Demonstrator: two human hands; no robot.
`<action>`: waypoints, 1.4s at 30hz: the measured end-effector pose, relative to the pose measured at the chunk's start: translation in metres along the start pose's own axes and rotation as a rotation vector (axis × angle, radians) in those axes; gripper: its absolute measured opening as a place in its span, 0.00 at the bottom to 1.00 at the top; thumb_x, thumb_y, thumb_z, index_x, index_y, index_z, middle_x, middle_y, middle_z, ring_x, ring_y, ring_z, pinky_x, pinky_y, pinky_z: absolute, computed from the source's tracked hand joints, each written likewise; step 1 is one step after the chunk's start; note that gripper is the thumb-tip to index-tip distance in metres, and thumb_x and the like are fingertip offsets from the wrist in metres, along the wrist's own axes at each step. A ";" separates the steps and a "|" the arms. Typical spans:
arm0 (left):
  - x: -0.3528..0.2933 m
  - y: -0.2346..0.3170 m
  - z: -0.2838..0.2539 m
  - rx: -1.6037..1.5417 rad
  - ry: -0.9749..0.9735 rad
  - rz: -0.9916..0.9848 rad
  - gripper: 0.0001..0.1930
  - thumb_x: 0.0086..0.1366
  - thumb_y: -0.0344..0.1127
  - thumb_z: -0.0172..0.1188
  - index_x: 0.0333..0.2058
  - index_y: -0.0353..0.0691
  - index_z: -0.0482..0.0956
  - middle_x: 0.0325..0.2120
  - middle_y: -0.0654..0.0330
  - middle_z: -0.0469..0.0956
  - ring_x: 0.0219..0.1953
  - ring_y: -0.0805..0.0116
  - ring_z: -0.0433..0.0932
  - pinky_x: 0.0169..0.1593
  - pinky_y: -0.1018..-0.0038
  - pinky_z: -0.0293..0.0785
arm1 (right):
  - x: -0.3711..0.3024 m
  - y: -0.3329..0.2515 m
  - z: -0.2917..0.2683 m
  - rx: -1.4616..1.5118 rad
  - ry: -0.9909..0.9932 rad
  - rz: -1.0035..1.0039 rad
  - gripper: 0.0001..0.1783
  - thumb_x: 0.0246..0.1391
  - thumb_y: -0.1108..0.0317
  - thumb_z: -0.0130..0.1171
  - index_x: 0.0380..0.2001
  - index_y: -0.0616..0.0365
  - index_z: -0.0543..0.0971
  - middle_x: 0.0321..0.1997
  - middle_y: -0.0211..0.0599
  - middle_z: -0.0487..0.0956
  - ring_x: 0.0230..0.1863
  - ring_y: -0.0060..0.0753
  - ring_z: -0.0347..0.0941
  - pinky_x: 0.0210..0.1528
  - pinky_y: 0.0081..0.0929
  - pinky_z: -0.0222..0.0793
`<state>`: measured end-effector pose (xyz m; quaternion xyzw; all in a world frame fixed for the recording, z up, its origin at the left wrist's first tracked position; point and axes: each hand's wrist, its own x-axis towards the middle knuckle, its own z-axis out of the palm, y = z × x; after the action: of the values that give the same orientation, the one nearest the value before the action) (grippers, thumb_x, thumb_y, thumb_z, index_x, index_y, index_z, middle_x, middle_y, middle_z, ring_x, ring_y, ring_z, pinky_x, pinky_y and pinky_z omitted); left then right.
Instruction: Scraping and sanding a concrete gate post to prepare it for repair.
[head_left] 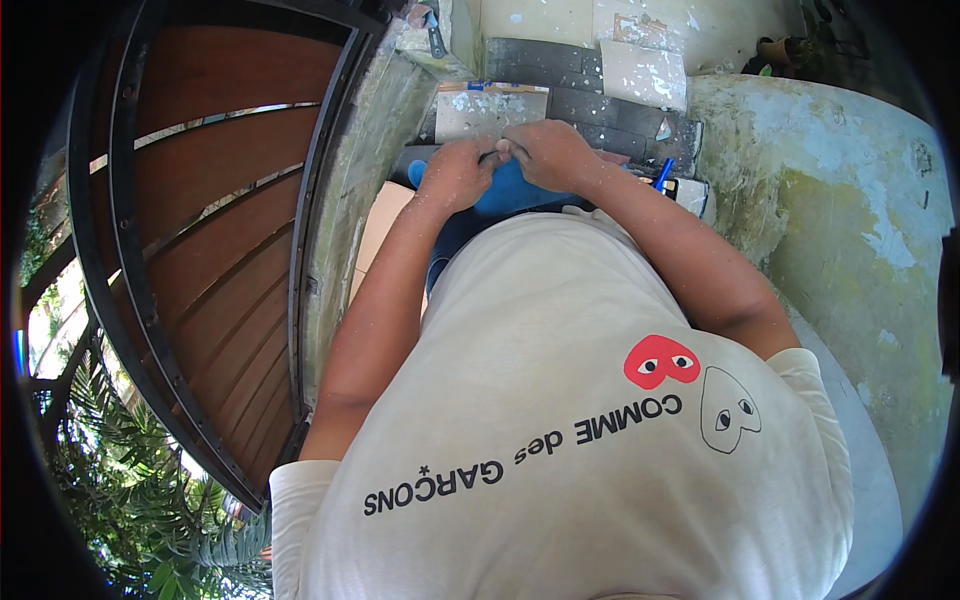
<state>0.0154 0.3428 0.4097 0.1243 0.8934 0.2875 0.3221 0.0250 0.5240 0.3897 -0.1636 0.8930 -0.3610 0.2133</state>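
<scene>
My left hand [457, 174] and my right hand [551, 154] meet in front of my body, both with curled fingers. Between them shows a bit of a thin dark thing [489, 156]; its kind cannot be made out, and most of it is hidden by the fingers. Pale dust specks both hands and forearms. Just below the hands lies a smooth blue surface [508, 192], partly covered by my arms and white shirt. A flat pale board [490, 113], speckled with white, lies just beyond the hands.
A slatted brown gate [235, 80] in a dark frame stands at my left. At right rises a wall [840, 170] with peeling paint. Dark grey tiles [575, 65] and a second pale sheet [645, 76] lie ahead. A blue pointed object [664, 173] is beside my right forearm. A dark-handled tool [435, 38] rests on a ledge.
</scene>
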 end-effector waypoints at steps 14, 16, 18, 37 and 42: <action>0.015 -0.010 0.025 0.129 0.043 -0.044 0.17 0.63 0.47 0.58 0.44 0.43 0.81 0.34 0.42 0.79 0.39 0.43 0.78 0.43 0.56 0.72 | 0.010 0.032 0.025 0.216 -0.050 0.222 0.20 0.62 0.54 0.47 0.34 0.55 0.82 0.38 0.53 0.80 0.43 0.58 0.74 0.47 0.49 0.67; 0.014 -0.011 0.027 0.063 0.071 -0.032 0.17 0.62 0.47 0.58 0.44 0.42 0.80 0.34 0.42 0.79 0.39 0.43 0.78 0.43 0.56 0.72 | 0.009 0.033 0.022 0.204 -0.070 0.206 0.20 0.62 0.54 0.46 0.35 0.55 0.82 0.38 0.53 0.80 0.42 0.58 0.74 0.47 0.49 0.67; 0.010 -0.011 0.028 -0.002 0.148 0.000 0.17 0.61 0.46 0.60 0.42 0.41 0.81 0.33 0.43 0.80 0.38 0.43 0.78 0.42 0.57 0.72 | 0.007 0.030 0.020 0.193 -0.090 0.190 0.20 0.62 0.54 0.46 0.35 0.55 0.82 0.38 0.52 0.80 0.42 0.59 0.74 0.47 0.49 0.68; -0.005 -0.022 0.073 -0.044 0.463 0.141 0.05 0.58 0.30 0.58 0.32 0.39 0.80 0.30 0.53 0.81 0.35 0.52 0.78 0.40 0.61 0.68 | 0.020 0.031 0.057 0.129 -0.169 0.340 0.22 0.60 0.53 0.48 0.35 0.59 0.83 0.40 0.56 0.80 0.45 0.58 0.75 0.52 0.45 0.68; -0.007 -0.029 0.078 -0.021 0.465 0.250 0.05 0.58 0.29 0.57 0.33 0.39 0.79 0.29 0.55 0.81 0.34 0.54 0.79 0.38 0.63 0.68 | 0.027 0.044 0.080 0.033 -0.292 0.283 0.21 0.60 0.57 0.43 0.36 0.53 0.84 0.43 0.52 0.80 0.48 0.56 0.75 0.53 0.42 0.67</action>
<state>0.0701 0.3501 0.3473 0.1611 0.9181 0.3551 0.0714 0.0357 0.4960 0.2991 -0.0836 0.8605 -0.3145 0.3918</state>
